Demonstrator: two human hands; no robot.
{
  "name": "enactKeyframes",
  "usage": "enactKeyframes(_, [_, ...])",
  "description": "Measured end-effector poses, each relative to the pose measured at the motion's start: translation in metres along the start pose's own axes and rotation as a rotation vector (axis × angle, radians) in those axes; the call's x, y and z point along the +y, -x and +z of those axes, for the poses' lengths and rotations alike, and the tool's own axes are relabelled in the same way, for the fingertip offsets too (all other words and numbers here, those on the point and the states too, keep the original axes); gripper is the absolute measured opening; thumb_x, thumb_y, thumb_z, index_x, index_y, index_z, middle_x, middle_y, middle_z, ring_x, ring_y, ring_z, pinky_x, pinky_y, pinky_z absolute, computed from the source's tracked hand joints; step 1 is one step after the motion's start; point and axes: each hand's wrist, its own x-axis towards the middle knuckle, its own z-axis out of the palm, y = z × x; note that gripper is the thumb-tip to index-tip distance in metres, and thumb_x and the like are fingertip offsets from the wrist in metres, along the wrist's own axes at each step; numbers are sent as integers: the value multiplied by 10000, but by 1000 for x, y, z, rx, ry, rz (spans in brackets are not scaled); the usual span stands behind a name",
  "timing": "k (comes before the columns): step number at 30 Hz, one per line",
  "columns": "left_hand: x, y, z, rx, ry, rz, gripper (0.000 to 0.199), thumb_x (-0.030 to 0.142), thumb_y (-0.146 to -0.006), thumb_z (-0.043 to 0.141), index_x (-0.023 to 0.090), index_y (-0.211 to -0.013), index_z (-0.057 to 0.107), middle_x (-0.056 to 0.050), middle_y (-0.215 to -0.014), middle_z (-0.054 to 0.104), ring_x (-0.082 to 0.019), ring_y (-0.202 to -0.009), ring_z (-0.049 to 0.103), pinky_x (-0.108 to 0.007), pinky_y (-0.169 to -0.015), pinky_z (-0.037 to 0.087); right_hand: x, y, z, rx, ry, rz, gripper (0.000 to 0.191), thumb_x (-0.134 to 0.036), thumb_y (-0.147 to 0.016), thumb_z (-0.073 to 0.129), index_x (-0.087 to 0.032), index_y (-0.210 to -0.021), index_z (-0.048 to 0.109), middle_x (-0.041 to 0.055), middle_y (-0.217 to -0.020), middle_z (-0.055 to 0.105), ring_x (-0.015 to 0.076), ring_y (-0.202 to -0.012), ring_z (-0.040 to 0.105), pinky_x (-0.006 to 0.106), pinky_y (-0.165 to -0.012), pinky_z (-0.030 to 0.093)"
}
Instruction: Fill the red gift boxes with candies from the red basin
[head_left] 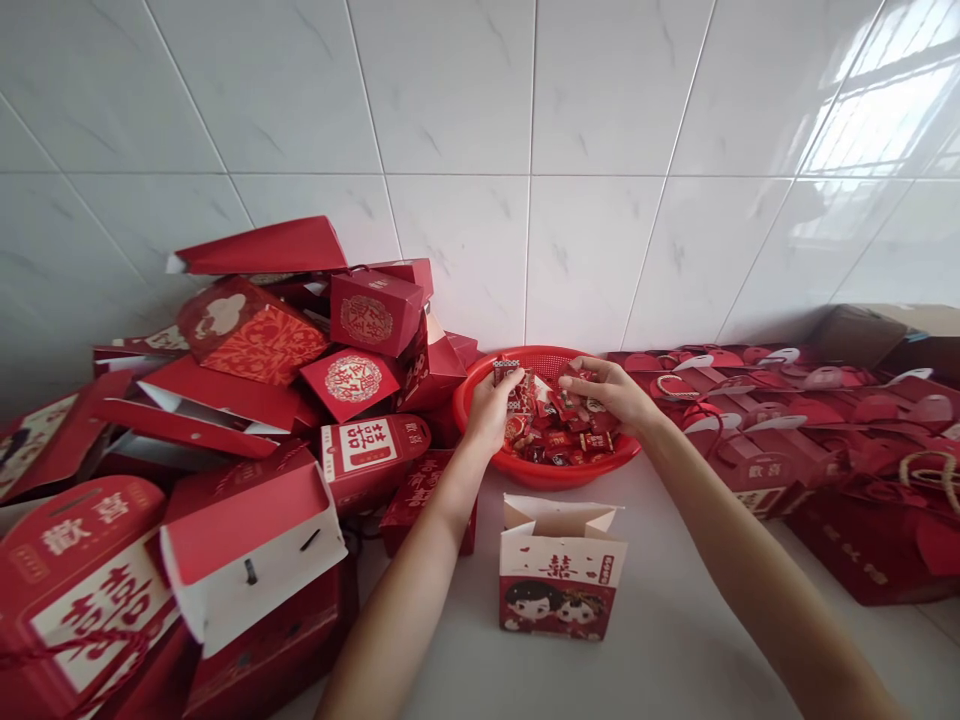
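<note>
A red plastic basket (555, 480) holds a heap of wrapped candies (559, 440), mostly red. Over its left side is my left hand (493, 405), its thumb and fingers closed on a wrapped candy (507, 370). My right hand (611, 393) reaches over the right side of the basket, fingers closed on another wrapped candy (577, 372). In front of the basket, between my forearms, stands an upright white-and-red gift box (559, 595) with its top open. Two cartoon figures are printed on its front.
On the left, red gift boxes (255, 420) lie in a jumbled pile. Closed red gift boxes (765, 440) stand in rows on the right, with a brown carton (892, 330) behind them. A tiled wall (457, 230) rises behind the white tabletop (660, 640).
</note>
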Motion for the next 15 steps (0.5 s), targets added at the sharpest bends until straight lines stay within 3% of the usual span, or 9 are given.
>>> enactKeyframes(5, [11, 7, 3, -87, -46, 21, 211, 299, -637, 808, 182, -730, 658, 41, -649, 659, -123, -572, 612, -230, -547, 484, -55, 51, 13, -377, 379, -34, 287, -400, -767, 808, -164, -840, 659, -37, -636, 626, 85, -454, 525, 211, -429, 399])
enactKeyframes(9, [32, 19, 3, -168, -87, 73, 257, 335, -631, 843, 171, -745, 681, 39, -679, 662, -113, -594, 608, -229, -581, 478, -75, 88, 31, -587, 707, -140, 162, -327, -866, 731, -171, -909, 729, 13, -807, 711, 120, -671, 621, 231, -606, 449])
enactKeyframes(12, [51, 34, 0, -311, -153, 156, 273, 366, -666, 842, 166, -777, 691, 19, -738, 685, -118, -655, 624, -229, -642, 494, -73, 103, 45, -487, 1050, -170, 116, -238, -922, 647, -175, -850, 713, 12, -763, 697, 116, -653, 583, 247, -610, 381])
enactKeyframes(15, [66, 48, -5, -449, -246, 210, 235, 366, -752, 808, 171, -811, 689, 13, -757, 674, -124, -700, 624, -232, -685, 501, -70, 106, 56, -360, 1365, -81, 144, -201, -893, 655, -169, -752, 652, 12, -708, 663, 121, -603, 531, 264, -561, 285])
